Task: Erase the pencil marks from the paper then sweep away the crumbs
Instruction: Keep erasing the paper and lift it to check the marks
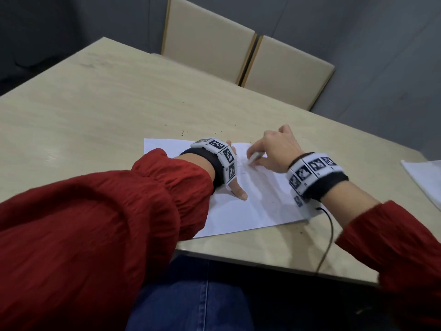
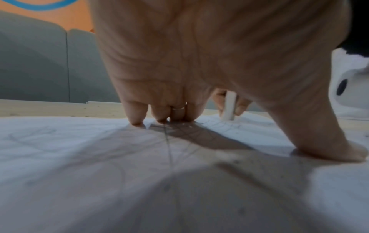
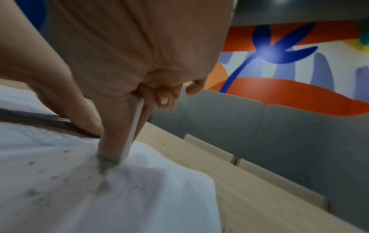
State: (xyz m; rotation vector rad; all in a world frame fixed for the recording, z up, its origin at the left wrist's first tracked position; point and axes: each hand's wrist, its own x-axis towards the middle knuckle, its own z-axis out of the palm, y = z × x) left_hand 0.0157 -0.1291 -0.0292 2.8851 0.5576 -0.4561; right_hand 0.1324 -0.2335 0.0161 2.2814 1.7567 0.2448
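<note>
A white sheet of paper [image 1: 257, 206] lies on the pale wooden table [image 1: 100, 111] near its front edge, with faint pencil lines [image 2: 167, 146] across it. My left hand [image 1: 235, 185] presses flat on the sheet with straight fingers and the thumb spread out. My right hand [image 1: 274, 151] pinches a white eraser [image 1: 254, 158], whose lower end [image 3: 124, 155] touches the paper. In the left wrist view the eraser [image 2: 229, 105] stands upright just beyond my left fingertips [image 2: 136, 121]. Dark crumbs [image 3: 32, 162] speckle the sheet, and a few crumbs [image 1: 183, 132] lie on the table beyond it.
Two beige chairs [image 1: 248, 60] stand against the table's far side. More white paper [image 1: 427, 177] lies at the right edge of the table. A thin black cable [image 1: 328, 237] hangs from my right wrist over the table's front edge.
</note>
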